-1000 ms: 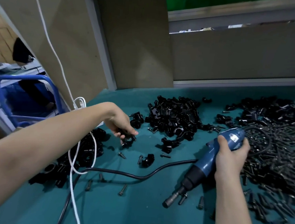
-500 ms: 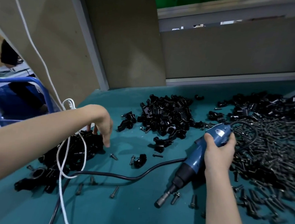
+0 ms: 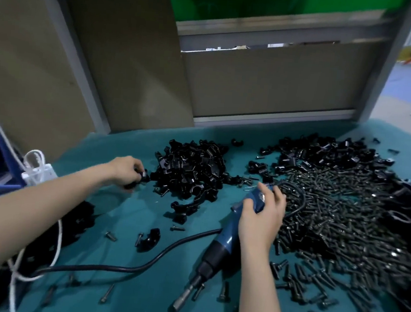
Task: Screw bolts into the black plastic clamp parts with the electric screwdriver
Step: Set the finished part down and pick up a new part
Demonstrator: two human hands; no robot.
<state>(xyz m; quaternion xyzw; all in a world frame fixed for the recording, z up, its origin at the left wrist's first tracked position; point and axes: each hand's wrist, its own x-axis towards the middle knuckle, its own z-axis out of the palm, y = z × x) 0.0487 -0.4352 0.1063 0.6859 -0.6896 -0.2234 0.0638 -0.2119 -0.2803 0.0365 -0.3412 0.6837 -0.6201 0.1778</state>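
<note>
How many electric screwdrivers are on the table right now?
1: the blue electric screwdriver at centre, tip toward the camera, gripped by the right hand. The bolt heap could hide others.

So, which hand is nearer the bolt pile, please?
Right: the right hand, gripping the electric screwdriver, is at the left edge of the bolt pile; the left hand, holding a clamp part, is across the clamp heap.

Left hand moved to centre pile (now grips clamp part)

Teal table mat; black clamp parts; blue screwdriver, black nose; dark grey bolts; white cord.
</note>
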